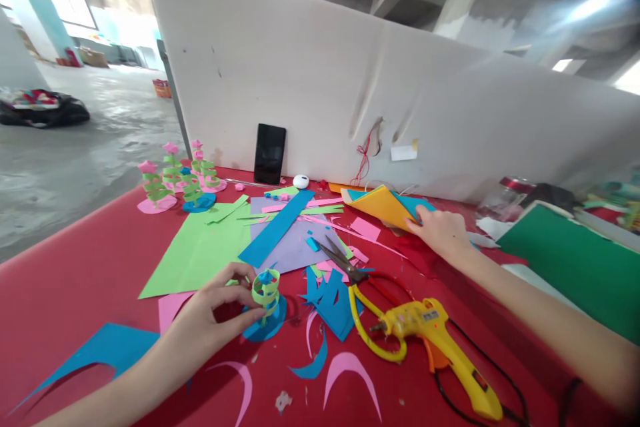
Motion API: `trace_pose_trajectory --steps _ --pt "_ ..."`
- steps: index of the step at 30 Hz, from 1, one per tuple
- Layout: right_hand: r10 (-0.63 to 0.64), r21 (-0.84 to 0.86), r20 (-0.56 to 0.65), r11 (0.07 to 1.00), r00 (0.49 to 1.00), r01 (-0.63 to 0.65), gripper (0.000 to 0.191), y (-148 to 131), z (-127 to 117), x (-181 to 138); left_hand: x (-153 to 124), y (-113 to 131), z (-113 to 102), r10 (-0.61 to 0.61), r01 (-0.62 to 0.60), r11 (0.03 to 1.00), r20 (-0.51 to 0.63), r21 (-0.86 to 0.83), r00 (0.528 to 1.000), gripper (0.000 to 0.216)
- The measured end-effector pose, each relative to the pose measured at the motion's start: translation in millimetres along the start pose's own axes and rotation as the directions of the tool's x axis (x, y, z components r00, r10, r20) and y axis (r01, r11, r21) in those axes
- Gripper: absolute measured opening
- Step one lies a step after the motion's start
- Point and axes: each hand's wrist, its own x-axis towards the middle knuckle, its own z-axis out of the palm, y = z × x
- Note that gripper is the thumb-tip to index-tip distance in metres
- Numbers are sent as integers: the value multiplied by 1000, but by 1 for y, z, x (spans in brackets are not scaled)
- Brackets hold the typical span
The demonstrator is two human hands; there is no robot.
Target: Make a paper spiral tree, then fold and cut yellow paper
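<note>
My left hand (230, 303) curls its thumb and fingers around the side of a small paper spiral tree (271, 290), light green with a blue tip, which stands on a round blue paper base (276, 328). At the back of the table, my right hand (440, 230) pinches the edge of a folded orange paper sheet (380, 207), lifting it beside blue paper (417, 203). Between the hands lie scissors (356, 275) with yellow and red handles, partly spread. In front of them rests a yellow glue gun (445, 340), its nozzle pointing left.
Several finished paper trees (173, 177) with pink stars stand at the back left. A phone (270, 153) leans on the white partition (300, 67). Green paper (200, 253) and blue scraps (333, 300) cover the red table (100, 273). A dark cord trails from the glue gun.
</note>
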Motion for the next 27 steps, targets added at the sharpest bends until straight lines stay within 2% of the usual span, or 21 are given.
trace_pose_trajectory --steps 3,6,8,10,13,18,23,27 --pt "26 86 25 996 999 -28 39 4 2 0 0 -2 -1 12 -12 1000 0 11 1000 24" --pt "-128 281 78 954 989 101 39 8 16 -4 1 -3 -1 16 -16 1000 6 24 1000 25" --pt "-222 354 67 917 973 185 36 10 31 -6 1 -3 -1 16 -16 999 11 33 1000 23" --pt "-252 380 45 899 967 216 36 13 45 -6 0 -2 0 4 -4 1000 -4 29 1000 22" --pt "-252 409 9 884 968 226 50 19 59 3 -1 1 2 -29 29 1000 -28 -2 999 22" --pt "-305 437 5 857 952 272 50 28 61 27 -2 10 2 -62 61 998 -31 -26 998 21" --pt "-476 414 87 816 875 403 60 23 67 43 0 9 -2 -77 76 996 29 41 997 24" --pt "-512 403 148 812 846 422 67 17 74 59 0 3 -3 -87 79 993 87 88 992 26"
